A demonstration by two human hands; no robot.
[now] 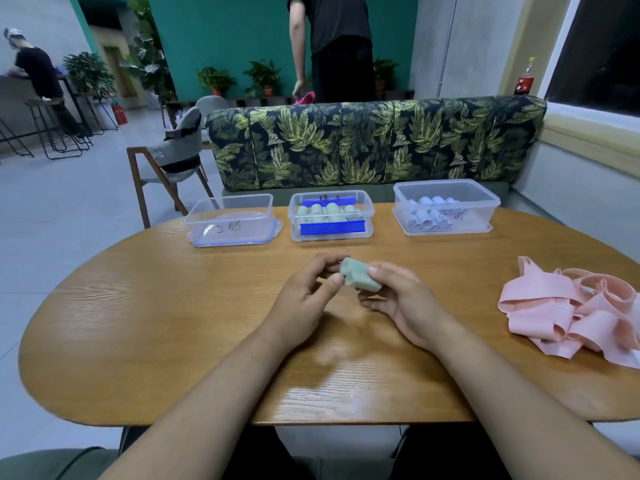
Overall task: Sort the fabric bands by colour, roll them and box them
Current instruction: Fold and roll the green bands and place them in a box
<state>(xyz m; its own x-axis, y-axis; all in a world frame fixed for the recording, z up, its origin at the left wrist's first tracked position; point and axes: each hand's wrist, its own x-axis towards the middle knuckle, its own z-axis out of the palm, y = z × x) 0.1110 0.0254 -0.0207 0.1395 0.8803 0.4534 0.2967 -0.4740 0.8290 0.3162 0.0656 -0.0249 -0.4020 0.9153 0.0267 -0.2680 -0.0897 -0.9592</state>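
Gripped with left hand [304, 299] and right hand [405, 306] rolled pale-green fabric band [360, 278], just above glossy oval wooden table [138, 323]. Noted heap of loose pink fabric bands [568, 317] at right, three clear plastic boxes [294, 224] along far edge, leaf-print sofa [374, 143] and teal wall [225, 29] beyond.

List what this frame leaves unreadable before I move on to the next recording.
All in the head view:
- Green roll: its underside and loose end are covered by fingers of the left hand and right hand.
- Pink bands: the pile is cut by the right edge, so there is no count.
- Left box, middle box, right box: the handwritten labels are too small to read.
- Middle box: the blue strip hides its lower contents.
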